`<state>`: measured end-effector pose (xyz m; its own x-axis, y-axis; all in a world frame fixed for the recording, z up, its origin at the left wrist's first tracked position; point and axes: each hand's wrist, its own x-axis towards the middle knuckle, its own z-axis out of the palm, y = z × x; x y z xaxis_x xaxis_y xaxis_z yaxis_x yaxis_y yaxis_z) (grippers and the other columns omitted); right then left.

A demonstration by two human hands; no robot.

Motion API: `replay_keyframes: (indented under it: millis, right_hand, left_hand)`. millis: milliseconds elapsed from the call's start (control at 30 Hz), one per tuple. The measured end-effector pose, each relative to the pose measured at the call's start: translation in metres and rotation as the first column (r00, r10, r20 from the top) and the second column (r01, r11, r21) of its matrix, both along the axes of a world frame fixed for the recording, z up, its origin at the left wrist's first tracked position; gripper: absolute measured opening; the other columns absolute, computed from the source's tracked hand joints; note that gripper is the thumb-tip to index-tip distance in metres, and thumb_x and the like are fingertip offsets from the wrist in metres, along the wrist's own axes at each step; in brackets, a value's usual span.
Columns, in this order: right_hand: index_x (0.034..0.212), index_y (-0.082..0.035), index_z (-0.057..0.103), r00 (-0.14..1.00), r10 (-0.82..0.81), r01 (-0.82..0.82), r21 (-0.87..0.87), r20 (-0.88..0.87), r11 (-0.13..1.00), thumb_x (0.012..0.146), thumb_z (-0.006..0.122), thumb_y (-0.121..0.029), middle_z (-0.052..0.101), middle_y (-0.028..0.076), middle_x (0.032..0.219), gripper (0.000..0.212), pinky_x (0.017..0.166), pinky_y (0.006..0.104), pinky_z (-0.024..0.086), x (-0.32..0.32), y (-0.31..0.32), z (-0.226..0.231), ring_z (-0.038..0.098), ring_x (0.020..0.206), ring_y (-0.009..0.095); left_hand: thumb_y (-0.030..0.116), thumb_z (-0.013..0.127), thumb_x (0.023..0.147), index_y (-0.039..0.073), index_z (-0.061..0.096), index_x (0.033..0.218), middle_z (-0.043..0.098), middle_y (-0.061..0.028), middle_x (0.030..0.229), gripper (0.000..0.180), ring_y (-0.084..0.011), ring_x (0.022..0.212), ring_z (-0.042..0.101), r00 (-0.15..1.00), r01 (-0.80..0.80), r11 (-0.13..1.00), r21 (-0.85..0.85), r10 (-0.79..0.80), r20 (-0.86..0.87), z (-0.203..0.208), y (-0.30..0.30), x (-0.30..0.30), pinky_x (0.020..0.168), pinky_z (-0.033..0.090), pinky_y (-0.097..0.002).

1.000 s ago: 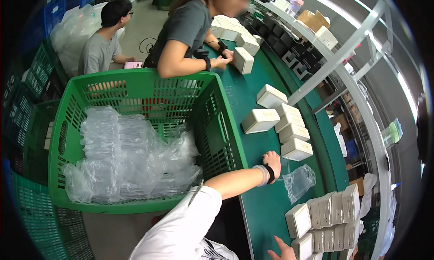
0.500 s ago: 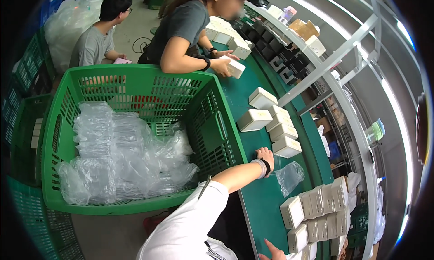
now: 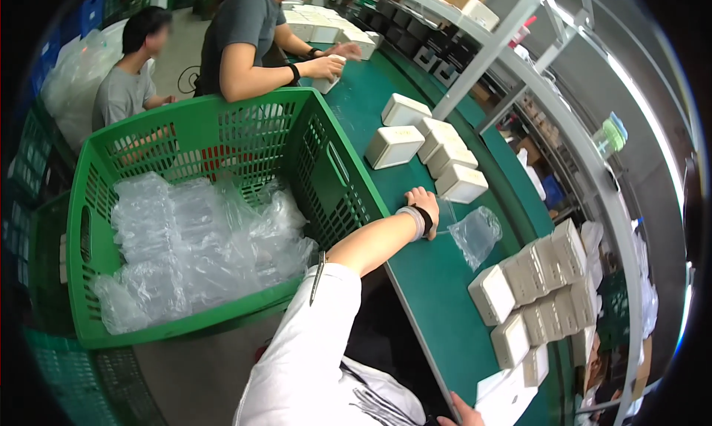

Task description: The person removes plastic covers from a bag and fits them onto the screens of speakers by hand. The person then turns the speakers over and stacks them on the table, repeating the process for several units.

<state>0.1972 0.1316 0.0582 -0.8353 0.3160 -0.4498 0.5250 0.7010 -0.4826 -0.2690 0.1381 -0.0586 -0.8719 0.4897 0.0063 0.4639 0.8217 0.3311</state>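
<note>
Left hand (image 3: 424, 203): rested on the dark green surface (image 3: 437, 300) with fingers curled loosely, grasping nothing clearly visible, touching the edge of a crumpled clear plastic bag (image 3: 476, 235) that lay just beside a white rectangular moulded box (image 3: 461, 183). Right hand (image 3: 466, 413): only partly in view at the lower edge near a stack of white boxes (image 3: 545, 292), its grip impossible to tell. Large green plastic lattice crate (image 3: 334, 166): stood left of the surface, filled with clear bags (image 3: 193, 248).

1. Five white boxes (image 3: 437, 150) lie loose toward the table's (image 3: 430, 278) far end
2. One green crate (image 3: 222, 129)
3. One clear bag (image 3: 476, 233) on the table
4. Two co-workers (image 3: 245, 40)
</note>
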Motion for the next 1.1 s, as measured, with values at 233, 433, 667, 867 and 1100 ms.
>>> replay_keyframes:
  millis: [233,433,667,867,1100]
  right_hand:
    - [0.136,0.004,0.044,0.994,0.075,-0.074,0.018,-0.075,0.997,0.087,0.064,-0.015,0.055,0.028,0.125,0.056,0.095,0.0394,0.044,-0.003,0.002,-0.01,0.053,0.116,0.042]
    - [0.136,0.003,0.043,0.998,0.059,-0.059,0.015,0.015,0.998,0.087,0.064,-0.015,0.056,0.028,0.124,0.056,0.095,0.0396,0.044,-0.028,0.027,-0.018,0.053,0.116,0.043]
    - [0.137,0.0,0.044,0.981,0.19,-0.189,0.017,-0.036,0.982,0.087,0.065,-0.016,0.055,0.028,0.125,0.057,0.096,0.0409,0.044,-0.069,0.042,-0.017,0.053,0.116,0.043]
    - [0.134,-0.002,0.048,0.959,0.259,-0.246,0.113,-0.117,0.963,0.086,0.067,-0.016,0.058,0.027,0.12,0.054,0.093,0.0426,0.045,-0.107,0.049,-0.029,0.056,0.109,0.043]
    - [0.133,-0.005,0.05,0.952,0.282,-0.271,0.095,-0.121,0.958,0.085,0.068,-0.017,0.059,0.026,0.118,0.053,0.092,0.0433,0.045,-0.124,0.074,-0.036,0.057,0.106,0.042]
  left_hand:
    - [0.038,0.091,0.039,-0.001,0.045,0.122,0.048,-0.0193,0.117,0.103,-0.0344,0.111,0.045,1.0,0.018,0.999,0.026,-0.019,0.011,-0.001,-0.008,0.0,0.093,0.039,-0.0496]
    - [0.037,0.091,0.039,-0.002,0.045,0.121,0.048,-0.0187,0.116,0.101,-0.0332,0.109,0.046,1.0,-0.011,1.0,0.009,0.011,0.011,0.0,0.001,-0.003,0.093,0.039,-0.0482]
    - [0.034,0.09,0.038,-0.004,0.044,0.122,0.048,-0.0177,0.113,0.103,-0.0307,0.105,0.046,0.999,-0.033,0.999,0.021,0.033,-0.028,-0.004,0.004,0.006,0.09,0.039,-0.0454]
    - [0.033,0.09,0.038,-0.004,0.042,0.126,0.049,-0.017,0.112,0.107,-0.0306,0.105,0.046,1.0,-0.007,1.0,0.008,0.007,0.012,-0.003,-0.005,0.013,0.089,0.039,-0.0441]
    - [0.036,0.09,0.044,-0.005,0.041,0.127,0.051,-0.0172,0.112,0.105,-0.0315,0.106,0.049,0.999,-0.009,1.0,-0.006,0.009,-0.036,0.008,-0.011,0.008,0.092,0.04,-0.0431]
